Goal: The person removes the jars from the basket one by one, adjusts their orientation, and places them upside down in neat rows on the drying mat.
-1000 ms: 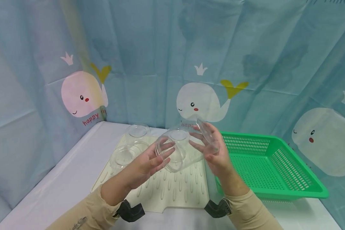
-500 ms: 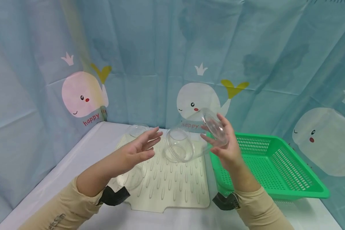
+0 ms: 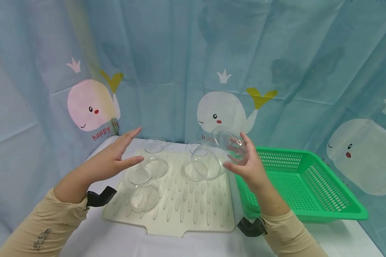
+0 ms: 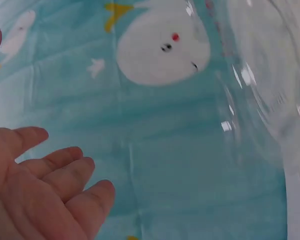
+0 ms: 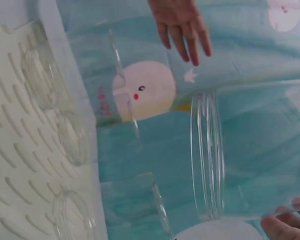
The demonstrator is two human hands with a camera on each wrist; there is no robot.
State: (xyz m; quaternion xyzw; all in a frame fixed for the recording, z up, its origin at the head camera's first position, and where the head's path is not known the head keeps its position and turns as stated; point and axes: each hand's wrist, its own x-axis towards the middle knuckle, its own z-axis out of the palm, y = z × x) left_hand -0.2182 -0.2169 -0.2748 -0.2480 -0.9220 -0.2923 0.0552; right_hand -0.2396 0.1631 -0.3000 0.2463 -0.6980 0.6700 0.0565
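My right hand (image 3: pixel 252 167) holds a clear plastic jar (image 3: pixel 216 150) tilted in the air, fingers and thumb around its base end. The jar's ridged mouth (image 5: pixel 207 155) points toward the left in the head view. My left hand (image 3: pixel 112 160) is raised at the left, fingers extended and nothing in its grasp. Below, on a cream ribbed mat (image 3: pixel 180 214), stand three similar jars: one at the front left (image 3: pixel 142 189), another at the back left (image 3: pixel 155 155), and a third at the back right (image 3: pixel 189 162), overlapped by the held jar in the head view.
A green slotted plastic basket (image 3: pixel 328 216) sits right of the mat. The table's white cover (image 3: pixel 206 244) shows along the front. A blue curtain with whale prints (image 3: pixel 167 71) hangs behind and on both sides.
My left hand has let go of the jar's mouth end and moved left. My right hand has kept the jar, shifted slightly right and turned its base more toward the head camera.
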